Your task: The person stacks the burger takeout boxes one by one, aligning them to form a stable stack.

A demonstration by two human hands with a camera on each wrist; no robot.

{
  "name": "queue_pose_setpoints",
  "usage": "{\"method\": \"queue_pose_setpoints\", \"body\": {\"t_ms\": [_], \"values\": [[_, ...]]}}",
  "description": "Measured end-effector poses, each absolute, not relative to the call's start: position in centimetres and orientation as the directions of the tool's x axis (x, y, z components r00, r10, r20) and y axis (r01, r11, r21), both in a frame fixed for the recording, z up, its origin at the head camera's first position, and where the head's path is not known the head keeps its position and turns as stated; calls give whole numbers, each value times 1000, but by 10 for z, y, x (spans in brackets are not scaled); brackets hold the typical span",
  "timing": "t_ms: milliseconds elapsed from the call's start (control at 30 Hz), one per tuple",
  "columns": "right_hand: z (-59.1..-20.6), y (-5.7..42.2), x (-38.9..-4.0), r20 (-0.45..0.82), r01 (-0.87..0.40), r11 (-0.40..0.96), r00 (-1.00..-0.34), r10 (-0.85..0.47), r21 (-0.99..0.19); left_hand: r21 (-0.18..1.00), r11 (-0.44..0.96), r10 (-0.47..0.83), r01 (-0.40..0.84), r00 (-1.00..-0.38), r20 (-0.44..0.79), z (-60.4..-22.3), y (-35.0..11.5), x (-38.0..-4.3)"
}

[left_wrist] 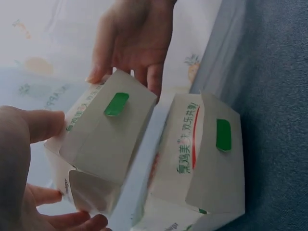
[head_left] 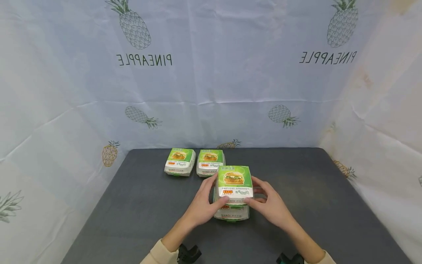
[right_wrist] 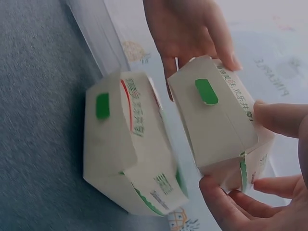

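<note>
A green-and-white burger box [head_left: 234,185] is held between my two hands, the left hand [head_left: 203,207] gripping its left side and the right hand [head_left: 273,205] its right. Both thumbs press near its front corners. Below it, a second burger box [head_left: 231,213] stands on the dark table. Both wrist views show a gap between the raised burger box [left_wrist: 103,139] and the lower burger box [right_wrist: 113,144]. The raised one is slightly tilted relative to the lower one. Green tabs show on the front flaps of both boxes.
Two more burger boxes stand side by side farther back, the left box [head_left: 179,161] and the right box [head_left: 208,167], the latter just behind my left fingers. The dark table [head_left: 148,205] meets a pineapple-print cloth [head_left: 211,84] at its back and sides.
</note>
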State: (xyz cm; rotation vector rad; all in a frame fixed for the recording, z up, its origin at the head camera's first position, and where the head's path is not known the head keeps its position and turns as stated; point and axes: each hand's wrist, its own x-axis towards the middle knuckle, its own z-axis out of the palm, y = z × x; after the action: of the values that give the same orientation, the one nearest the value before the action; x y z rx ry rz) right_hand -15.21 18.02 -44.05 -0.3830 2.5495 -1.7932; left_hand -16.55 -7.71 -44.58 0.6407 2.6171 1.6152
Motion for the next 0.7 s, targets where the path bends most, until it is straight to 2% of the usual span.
{"method": "queue_pose_setpoints", "body": {"t_ms": [333,700], "values": [[-447,172,-149,83,-136,356,-984,-159,-924,913,287,406,289,-900,157,-459,-85,-162],[-448,170,-150,35,-89,320,-984,-172,-943,916,278,383,289,-908,170,-463,-85,-160]]}}
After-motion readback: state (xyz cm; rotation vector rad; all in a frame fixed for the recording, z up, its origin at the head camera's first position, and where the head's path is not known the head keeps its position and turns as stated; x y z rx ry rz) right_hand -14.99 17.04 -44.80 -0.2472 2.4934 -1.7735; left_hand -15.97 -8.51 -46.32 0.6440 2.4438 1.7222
